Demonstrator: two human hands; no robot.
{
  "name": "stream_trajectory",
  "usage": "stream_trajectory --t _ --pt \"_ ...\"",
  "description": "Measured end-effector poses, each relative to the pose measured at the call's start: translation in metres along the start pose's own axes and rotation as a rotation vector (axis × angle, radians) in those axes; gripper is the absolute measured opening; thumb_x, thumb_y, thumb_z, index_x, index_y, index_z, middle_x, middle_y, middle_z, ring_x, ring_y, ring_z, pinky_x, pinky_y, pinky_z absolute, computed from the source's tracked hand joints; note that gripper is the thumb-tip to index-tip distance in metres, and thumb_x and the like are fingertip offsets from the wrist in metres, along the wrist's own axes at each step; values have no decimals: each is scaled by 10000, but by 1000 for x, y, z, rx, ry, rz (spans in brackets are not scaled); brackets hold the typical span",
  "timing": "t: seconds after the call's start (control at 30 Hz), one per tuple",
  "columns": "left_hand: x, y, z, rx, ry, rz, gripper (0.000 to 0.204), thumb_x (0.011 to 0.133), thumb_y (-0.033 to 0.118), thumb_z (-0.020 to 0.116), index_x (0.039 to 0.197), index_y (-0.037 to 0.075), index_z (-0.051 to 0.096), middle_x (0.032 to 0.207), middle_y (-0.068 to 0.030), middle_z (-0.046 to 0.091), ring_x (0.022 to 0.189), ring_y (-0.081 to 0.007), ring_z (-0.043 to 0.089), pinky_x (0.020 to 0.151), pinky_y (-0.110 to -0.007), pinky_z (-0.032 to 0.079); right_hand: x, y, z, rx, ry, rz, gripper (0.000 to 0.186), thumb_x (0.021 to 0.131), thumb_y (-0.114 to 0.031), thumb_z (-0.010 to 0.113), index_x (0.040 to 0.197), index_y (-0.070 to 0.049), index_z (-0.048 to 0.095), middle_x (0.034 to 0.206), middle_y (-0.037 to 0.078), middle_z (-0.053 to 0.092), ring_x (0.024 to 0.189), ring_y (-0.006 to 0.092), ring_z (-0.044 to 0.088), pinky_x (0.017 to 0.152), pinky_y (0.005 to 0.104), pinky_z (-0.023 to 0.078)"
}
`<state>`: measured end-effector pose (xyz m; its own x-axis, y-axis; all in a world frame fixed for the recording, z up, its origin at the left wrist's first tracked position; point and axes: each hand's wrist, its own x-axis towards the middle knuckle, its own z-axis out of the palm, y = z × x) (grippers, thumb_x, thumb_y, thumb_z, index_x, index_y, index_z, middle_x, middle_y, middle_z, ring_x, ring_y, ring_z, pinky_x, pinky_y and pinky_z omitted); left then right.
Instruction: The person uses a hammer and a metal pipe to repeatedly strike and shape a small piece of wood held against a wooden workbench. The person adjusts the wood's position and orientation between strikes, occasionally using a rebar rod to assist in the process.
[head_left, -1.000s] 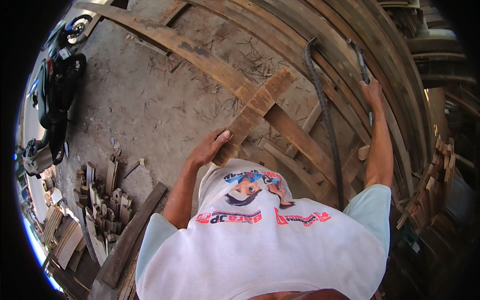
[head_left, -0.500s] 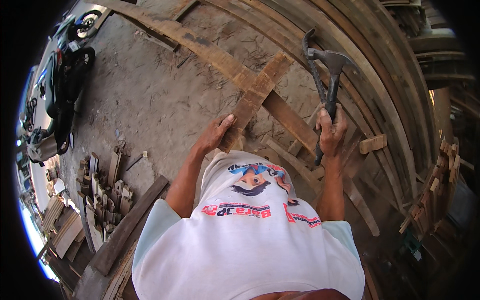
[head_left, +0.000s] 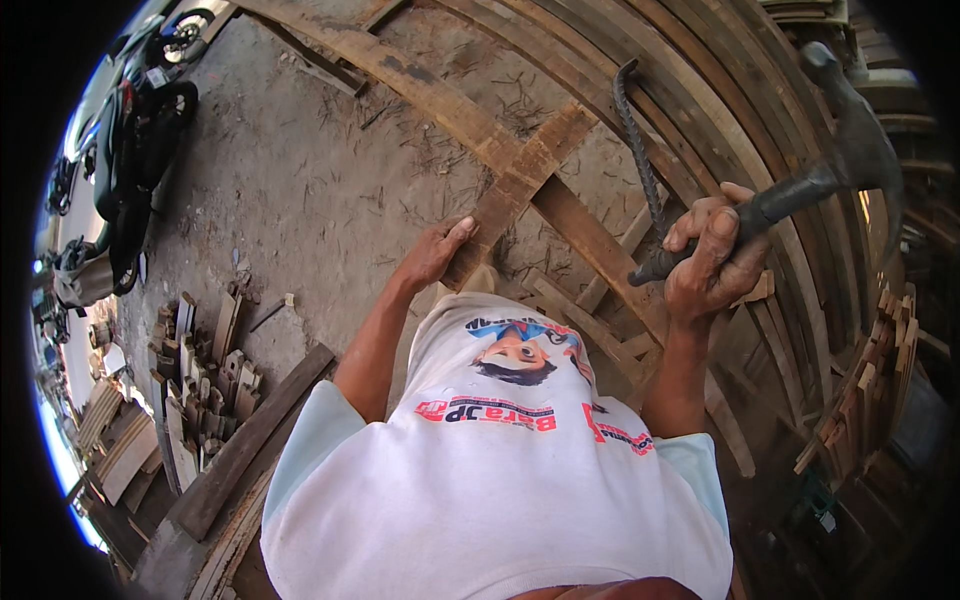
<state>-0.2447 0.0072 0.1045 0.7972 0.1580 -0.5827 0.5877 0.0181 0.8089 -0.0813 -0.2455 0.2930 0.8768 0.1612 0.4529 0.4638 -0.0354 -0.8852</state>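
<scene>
My left hand (head_left: 438,252) is closed around the near end of a short brown board (head_left: 512,200). That board lies crosswise over a longer plank (head_left: 430,100) running from the far left toward my right side. Raised at the right, my right hand (head_left: 712,258) grips the black handle of a claw hammer (head_left: 800,192), whose dark head tilts outward to the right. A ridged iron bar (head_left: 638,135) with a hooked tip rises from the fingers of the same hand; its lower end is hidden there.
Long timbers (head_left: 700,100) are stacked along the right. Short wood offcuts (head_left: 200,390) stand at the left, beside a dark beam (head_left: 250,445). Motorcycles (head_left: 135,170) are parked at the far left. More cut pieces (head_left: 875,370) are piled at the right edge. The ground is bare dirt (head_left: 300,180).
My right hand has swung the hammer from upright to tilted outward, its head now farther right and closer. The iron bar stays nearly upright. My left hand keeps its hold on the board.
</scene>
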Motion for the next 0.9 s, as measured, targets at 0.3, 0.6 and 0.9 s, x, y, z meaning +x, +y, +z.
stream_trajectory --t 0.3,0.6,0.9 --pt "6 4 0 59 5 122 739 1008 655 520 1349 12 650 1161 -111 714 1049 -198 640 949 -348 498 -69 98 -6 -552 -492 422 471 1067 -444 544 1092 25 509 812 198 601 712 382 629 652 484 493" --pt "0 11 -3 36 -43 9 682 1035 612 496 1331 19 658 1116 -91 713 1001 -175 622 918 -341 500 50 -44 9 145 324 -465 475 1060 -516 524 931 -69 428 643 1 355 474 92 415 399 240 401" --pt "12 28 -11 111 -4 14 686 1032 610 493 1295 2 670 1073 -115 725 983 -184 643 891 -348 503 -68 102 9 -493 -404 490 428 1066 -387 560 1118 38 561 791 219 613 729 361 648 674 440 508"
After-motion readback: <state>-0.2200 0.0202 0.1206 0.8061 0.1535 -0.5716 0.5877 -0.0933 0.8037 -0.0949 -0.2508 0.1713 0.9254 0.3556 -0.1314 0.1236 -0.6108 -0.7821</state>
